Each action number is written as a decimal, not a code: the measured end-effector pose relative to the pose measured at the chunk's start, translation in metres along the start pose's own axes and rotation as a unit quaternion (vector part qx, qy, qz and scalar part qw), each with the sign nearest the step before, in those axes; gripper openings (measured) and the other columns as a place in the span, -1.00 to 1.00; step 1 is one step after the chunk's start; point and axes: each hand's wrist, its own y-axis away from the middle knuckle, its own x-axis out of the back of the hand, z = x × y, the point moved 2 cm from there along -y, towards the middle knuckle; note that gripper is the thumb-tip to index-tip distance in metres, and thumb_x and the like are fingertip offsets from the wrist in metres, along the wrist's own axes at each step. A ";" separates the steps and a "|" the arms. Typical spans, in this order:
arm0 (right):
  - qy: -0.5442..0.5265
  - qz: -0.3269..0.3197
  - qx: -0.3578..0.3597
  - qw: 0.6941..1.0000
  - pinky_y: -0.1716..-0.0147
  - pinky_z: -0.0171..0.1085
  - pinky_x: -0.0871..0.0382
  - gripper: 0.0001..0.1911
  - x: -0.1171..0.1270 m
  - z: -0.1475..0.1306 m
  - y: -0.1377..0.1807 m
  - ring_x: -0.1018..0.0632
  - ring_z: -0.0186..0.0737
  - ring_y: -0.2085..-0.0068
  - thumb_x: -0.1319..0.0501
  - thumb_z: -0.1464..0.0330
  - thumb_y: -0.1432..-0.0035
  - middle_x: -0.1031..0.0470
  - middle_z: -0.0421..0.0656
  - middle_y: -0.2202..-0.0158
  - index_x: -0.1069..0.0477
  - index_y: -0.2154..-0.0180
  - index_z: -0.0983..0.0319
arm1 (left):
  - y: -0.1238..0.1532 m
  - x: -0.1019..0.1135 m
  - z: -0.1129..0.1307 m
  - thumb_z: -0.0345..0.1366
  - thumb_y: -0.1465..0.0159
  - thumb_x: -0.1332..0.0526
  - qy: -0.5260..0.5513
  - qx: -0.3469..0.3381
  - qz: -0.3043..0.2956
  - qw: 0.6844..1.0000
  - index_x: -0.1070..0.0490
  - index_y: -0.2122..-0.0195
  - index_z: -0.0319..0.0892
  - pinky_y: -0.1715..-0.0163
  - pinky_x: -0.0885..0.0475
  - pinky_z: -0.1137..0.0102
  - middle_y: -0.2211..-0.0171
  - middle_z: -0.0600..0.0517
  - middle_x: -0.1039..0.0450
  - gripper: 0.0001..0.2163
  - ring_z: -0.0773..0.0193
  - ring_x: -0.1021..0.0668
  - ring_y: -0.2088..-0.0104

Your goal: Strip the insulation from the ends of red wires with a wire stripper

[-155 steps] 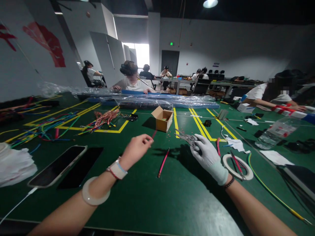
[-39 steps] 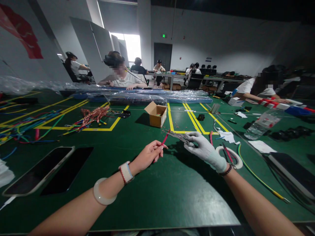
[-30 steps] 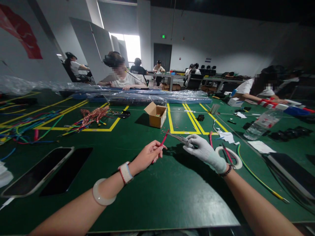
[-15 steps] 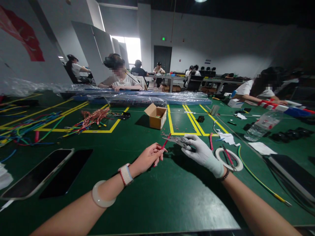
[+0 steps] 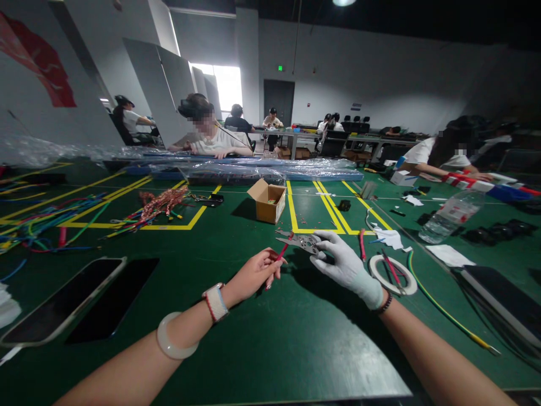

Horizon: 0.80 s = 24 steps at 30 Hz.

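Observation:
My bare left hand [image 5: 256, 274] pinches a short red wire [image 5: 282, 251], which points up and away to the right. In my right hand [image 5: 344, 268], which wears a white glove, is a flat grey wire stripper [image 5: 305, 243] with holes along its body. The tool's jaws meet the upper end of the wire; how firmly they bite is too small to tell. Its handles are mostly hidden by the gloved fingers. Just beyond the tool stands an open cardboard box [image 5: 270, 212] with small pieces inside.
Copper-coloured braided wires [image 5: 163, 203] and coloured cables [image 5: 84, 217] lie at the left, behind two phones [image 5: 63, 299]. On the right are a white tape ring [image 5: 374, 269], a green-yellow cable [image 5: 443, 309], a plastic bottle [image 5: 450, 217] and a black notebook [image 5: 502, 299]. Other people sit beyond.
Both hands stay nearly in place. The wire stripper has shifted very slightly left and its angle has changed a little against the red wire.

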 end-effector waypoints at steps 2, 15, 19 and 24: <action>0.011 0.002 0.002 1.000 -0.04 -0.06 -0.36 -0.90 0.000 0.000 0.000 -0.39 -0.07 -0.08 -0.21 0.34 -0.11 -0.32 -0.01 -0.06 -0.42 0.29 0.20 | 0.000 0.000 0.000 -0.12 -0.30 -0.13 -0.004 0.003 0.000 1.000 -0.27 0.18 -0.25 0.57 -0.29 0.49 0.43 0.09 -0.38 -0.74 0.45 -0.36 0.60; 0.013 -0.030 -0.010 0.999 -0.14 0.02 -0.23 -0.86 -0.008 0.006 0.003 -0.27 0.00 -0.19 -0.20 0.36 -0.07 -0.20 -0.01 -0.20 -0.47 0.28 0.22 | 0.000 -0.001 0.000 -0.10 -0.28 -0.13 -0.005 -0.003 -0.001 1.000 -0.26 0.19 -0.23 0.61 -0.26 0.52 0.45 0.10 -0.36 -0.73 0.45 -0.34 0.61; 0.039 -0.032 -0.018 0.999 -0.16 0.06 -0.20 -0.88 -0.006 0.001 0.002 -0.26 0.02 -0.20 -0.21 0.38 -0.07 -0.21 0.00 -0.20 -0.46 0.30 0.22 | -0.001 0.000 -0.004 -0.10 -0.28 -0.14 -0.007 -0.001 0.007 1.000 -0.26 0.18 -0.22 0.62 -0.28 0.52 0.45 0.10 -0.36 -0.73 0.44 -0.36 0.61; 0.042 -0.039 -0.029 0.998 -0.19 0.11 -0.11 -0.81 -0.006 -0.001 0.002 -0.20 0.04 -0.24 -0.21 0.37 -0.08 -0.17 0.02 -0.23 -0.46 0.21 0.21 | -0.003 0.001 -0.006 -0.09 -0.28 -0.13 -0.015 0.001 0.007 1.000 -0.27 0.18 -0.22 0.62 -0.29 0.51 0.46 0.10 -0.37 -0.72 0.46 -0.34 0.63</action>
